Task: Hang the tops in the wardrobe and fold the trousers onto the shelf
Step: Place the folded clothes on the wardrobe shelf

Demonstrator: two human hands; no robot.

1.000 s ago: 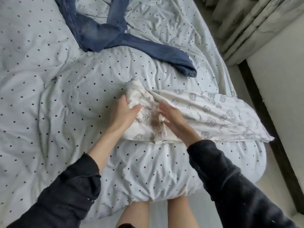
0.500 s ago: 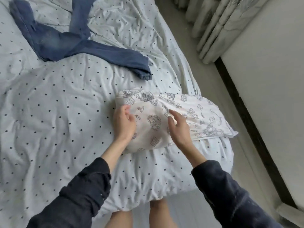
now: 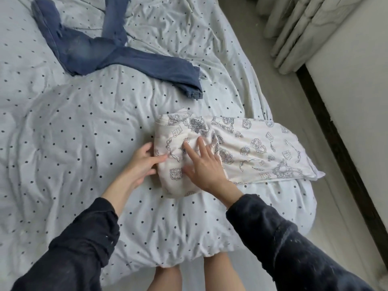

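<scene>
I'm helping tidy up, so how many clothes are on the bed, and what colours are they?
Blue clothes: 1, the jeans lying spread out near the top of the bed.
White clothes with a printed pattern: 1, the printed trousers, partly folded, with the left hand at the folded end and the right hand flat on top.
Total: 2

Both arms wear dark navy fleecy sleeves (image 3: 294, 244), speckled with pale lint and pushed up from the wrists.

Soft matt cloth trousers (image 3: 241, 150), denim jeans (image 3: 117, 57)
</scene>
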